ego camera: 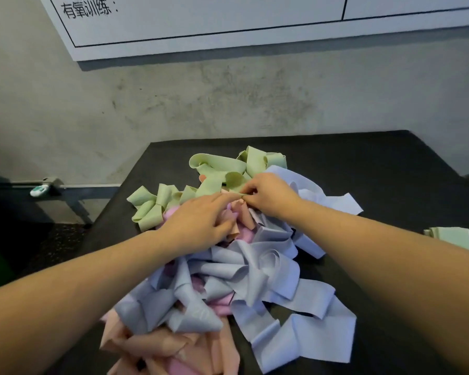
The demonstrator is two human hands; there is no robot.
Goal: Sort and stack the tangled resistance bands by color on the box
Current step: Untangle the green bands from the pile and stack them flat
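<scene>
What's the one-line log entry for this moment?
stage: untangling | left hand: resting on pile | right hand: pinching green band | sorted: one folded green band at right

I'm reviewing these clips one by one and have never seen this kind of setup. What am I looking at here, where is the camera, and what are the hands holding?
There is no machine: one camera on a person's head looks down at their bare hands. A tangled pile of resistance bands lies on a black box top: green bands, blue bands, pink bands, peach bands. The right hand pinches a band near the green ones; its color is unclear. The left hand rests on the pile. A folded green band lies apart at the right.
</scene>
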